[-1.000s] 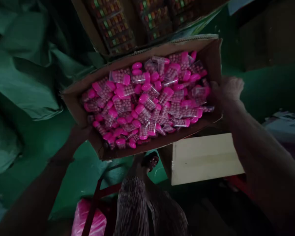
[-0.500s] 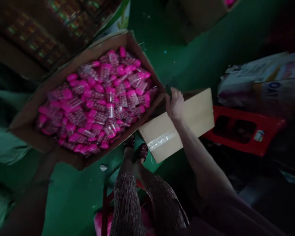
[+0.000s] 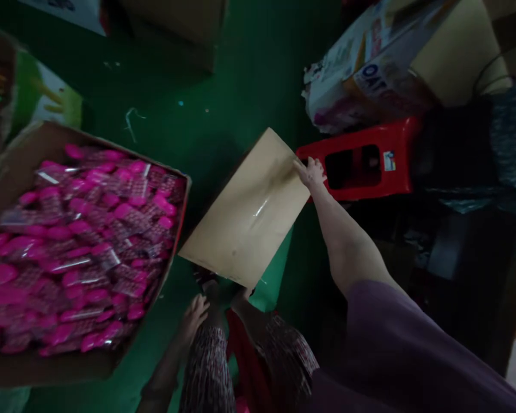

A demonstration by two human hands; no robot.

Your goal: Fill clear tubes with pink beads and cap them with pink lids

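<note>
A cardboard box (image 3: 249, 212) with a strip of shiny tape stands on the green floor in front of my feet. Just past its right corner is my right hand (image 3: 313, 172), fingers spread, over the edge of a red plastic stool (image 3: 395, 155); whether it touches the box is unclear. My left hand (image 3: 195, 314) hovers near my left knee, below the box, its fingers apart and holding nothing. To the left, a large open carton (image 3: 188, 198) is full of small pink-capped packets (image 3: 86, 246) in clear wrapping.
A printed carton (image 3: 344, 86) lies behind the stool at the upper right. Another brown carton (image 3: 180, 23) stands at the top. Dark plastic bags (image 3: 460, 143) are at the right. A green-and-white box (image 3: 47, 94) sits upper left.
The view has swung right, so the pink packets appear further left. My left hand has left the big carton's near side. The smaller box now shows a broad flat face, with my right hand beyond its corner.
</note>
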